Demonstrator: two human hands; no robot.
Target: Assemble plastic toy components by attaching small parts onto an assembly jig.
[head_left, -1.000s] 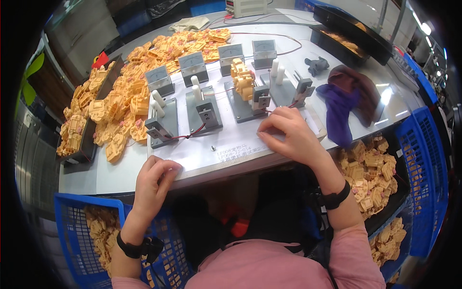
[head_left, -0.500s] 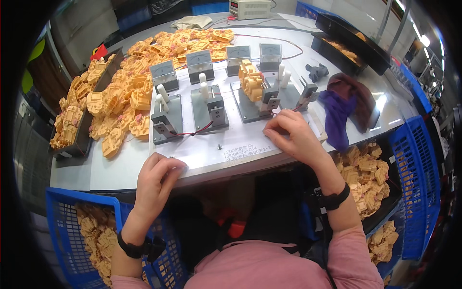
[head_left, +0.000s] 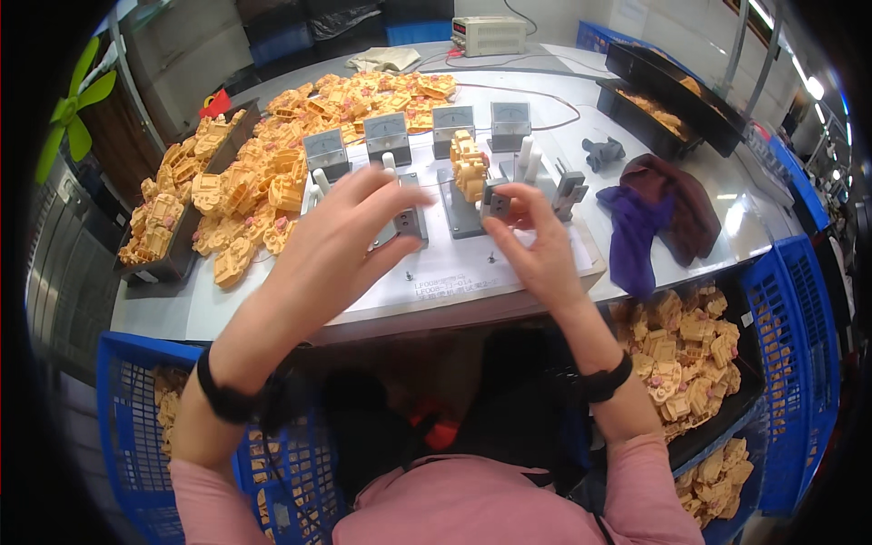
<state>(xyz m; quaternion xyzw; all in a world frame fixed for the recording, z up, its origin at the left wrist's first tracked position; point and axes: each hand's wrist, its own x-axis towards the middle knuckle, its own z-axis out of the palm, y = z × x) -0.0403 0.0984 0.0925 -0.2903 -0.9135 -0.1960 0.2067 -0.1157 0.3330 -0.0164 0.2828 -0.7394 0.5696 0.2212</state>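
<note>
My right hand (head_left: pixel 538 243) pinches a small grey block (head_left: pixel 495 197) on the front of a test fixture, thumb and forefinger on its sides. Right behind that block, a yellow-orange plastic gear housing (head_left: pixel 469 165) stands upright on the fixture's grey base plate (head_left: pixel 457 211). My left hand (head_left: pixel 338 238) is raised over the fixtures to the left, fingers spread and nothing visible in them. It partly covers a second fixture (head_left: pixel 411 221) with a white peg. Another grey fixture block (head_left: pixel 569 193) with metal prongs stands to the right of my right hand.
Several analog meters (head_left: pixel 388 136) line the board's back. Housings lie piled (head_left: pixel 259 182) at left, in black trays (head_left: pixel 159 263) and in blue crates (head_left: pixel 150 338) below the edge. A purple cloth (head_left: pixel 634 227) and a grey part (head_left: pixel 603 154) lie at right; a power supply (head_left: pixel 490 36) stands behind.
My left hand has risen from the board's front edge, moved forward and opened. My right hand has moved slightly up and left onto the grey block. The whole view has shifted a little.
</note>
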